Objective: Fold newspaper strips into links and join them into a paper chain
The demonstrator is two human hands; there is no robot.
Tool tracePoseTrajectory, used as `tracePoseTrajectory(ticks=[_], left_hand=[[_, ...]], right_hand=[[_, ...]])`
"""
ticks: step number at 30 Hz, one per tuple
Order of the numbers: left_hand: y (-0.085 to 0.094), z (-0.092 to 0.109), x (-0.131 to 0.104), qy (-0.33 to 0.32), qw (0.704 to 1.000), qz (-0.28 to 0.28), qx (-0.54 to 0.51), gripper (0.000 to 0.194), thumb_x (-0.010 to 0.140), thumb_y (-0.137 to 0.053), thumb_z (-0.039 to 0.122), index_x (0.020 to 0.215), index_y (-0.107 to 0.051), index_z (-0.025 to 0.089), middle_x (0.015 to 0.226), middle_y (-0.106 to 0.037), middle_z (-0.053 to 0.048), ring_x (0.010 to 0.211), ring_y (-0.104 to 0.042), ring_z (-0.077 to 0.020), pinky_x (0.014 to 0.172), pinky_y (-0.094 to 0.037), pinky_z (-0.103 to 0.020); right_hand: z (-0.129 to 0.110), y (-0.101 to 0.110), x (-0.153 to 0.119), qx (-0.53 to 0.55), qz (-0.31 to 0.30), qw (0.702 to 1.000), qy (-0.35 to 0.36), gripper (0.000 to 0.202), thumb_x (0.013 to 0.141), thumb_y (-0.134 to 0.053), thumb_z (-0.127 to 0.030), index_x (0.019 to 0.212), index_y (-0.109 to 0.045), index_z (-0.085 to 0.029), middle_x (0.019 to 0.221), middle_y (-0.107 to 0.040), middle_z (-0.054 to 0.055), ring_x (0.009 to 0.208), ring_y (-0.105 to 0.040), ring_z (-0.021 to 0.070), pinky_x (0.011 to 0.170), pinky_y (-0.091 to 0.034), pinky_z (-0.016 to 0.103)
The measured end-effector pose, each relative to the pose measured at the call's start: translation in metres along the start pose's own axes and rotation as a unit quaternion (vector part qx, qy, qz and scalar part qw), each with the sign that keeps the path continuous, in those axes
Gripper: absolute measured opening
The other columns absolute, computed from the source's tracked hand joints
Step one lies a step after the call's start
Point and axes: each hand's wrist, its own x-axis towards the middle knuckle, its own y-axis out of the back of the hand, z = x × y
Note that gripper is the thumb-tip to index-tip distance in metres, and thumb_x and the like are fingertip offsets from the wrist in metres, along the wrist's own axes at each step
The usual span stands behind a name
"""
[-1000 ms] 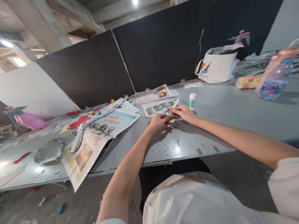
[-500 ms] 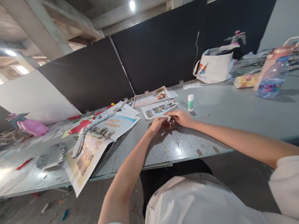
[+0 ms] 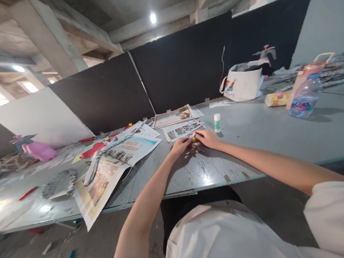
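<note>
My left hand (image 3: 180,146) and my right hand (image 3: 209,139) meet over the table (image 3: 251,138), fingers closed. Both pinch a small folded paper piece (image 3: 194,138), white with a bit of yellow. Below the fingers shows a brownish, patterned paper piece (image 3: 196,147); its exact shape is too small to make out. Just beyond my right hand a glue stick (image 3: 217,123) with a white cap stands upright. Printed sheets (image 3: 181,130) lie behind my hands. To the left an open magazine (image 3: 131,149) hangs over the front edge, with a grey-white twisted paper strip (image 3: 95,166) across it.
A grey braided ring (image 3: 60,183), a red pen (image 3: 27,193) and a pink spray bottle (image 3: 38,150) are on the left. At right stand a white bag (image 3: 243,83), a yellow packet (image 3: 276,99), a water bottle (image 3: 304,98) and a pink tumbler (image 3: 311,68). Black panels (image 3: 184,63) rise behind.
The view has shifted slightly. My left fingers have moved closer to my right ones, and more of the brownish paper piece shows beneath them.
</note>
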Motion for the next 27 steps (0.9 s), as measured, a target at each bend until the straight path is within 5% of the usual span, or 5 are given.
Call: tracePoseTrajectory(ticks=[4,10,18,27], left_hand=[[0.010,0.004,0.008,-0.030,0.999,-0.008,0.034,0.056,0.086,-0.086,0.069,0.086,-0.071,0.015,0.073,-0.069,-0.003,0.067,-0.066,-0.0142,0.071,-0.055,-0.028],[0.022,0.028,0.034,-0.025,0.978,-0.053,0.200,0.058,0.082,-0.081,0.074,0.075,-0.072,0.017,0.067,-0.068,-0.001,0.067,-0.064,-0.0152,0.069,-0.050,-0.026],[0.010,0.004,0.029,-0.063,0.970,0.035,0.231,0.043,0.093,-0.071,0.055,0.073,-0.068,0.017,0.068,-0.069,-0.002,0.063,-0.058,-0.0144,0.066,-0.043,-0.026],[0.011,-0.002,0.021,-0.097,0.945,0.040,0.310,0.034,0.097,-0.066,0.041,0.072,-0.073,0.019,0.069,-0.072,-0.002,0.068,-0.062,-0.0176,0.071,-0.045,-0.027]], right_hand=[[-0.004,0.002,0.000,0.065,-0.010,0.998,-0.023,0.051,0.104,-0.055,-0.068,0.079,-0.069,-0.026,0.072,-0.070,0.004,0.070,-0.063,0.0243,0.069,-0.047,0.037],[-0.002,0.000,0.004,0.151,0.004,0.986,-0.067,0.071,0.099,-0.051,-0.089,0.067,-0.061,-0.027,0.056,-0.060,0.003,0.055,-0.055,0.0204,0.060,-0.042,0.036],[0.001,0.006,0.006,0.044,0.019,0.997,-0.058,0.064,0.096,-0.059,-0.087,0.075,-0.065,-0.026,0.055,-0.061,0.001,0.053,-0.057,0.0214,0.061,-0.042,0.036],[-0.004,0.005,0.002,0.014,-0.055,0.998,-0.009,0.064,0.105,-0.050,-0.078,0.067,-0.057,-0.027,0.054,-0.058,0.000,0.055,-0.055,0.0204,0.066,-0.041,0.036]])
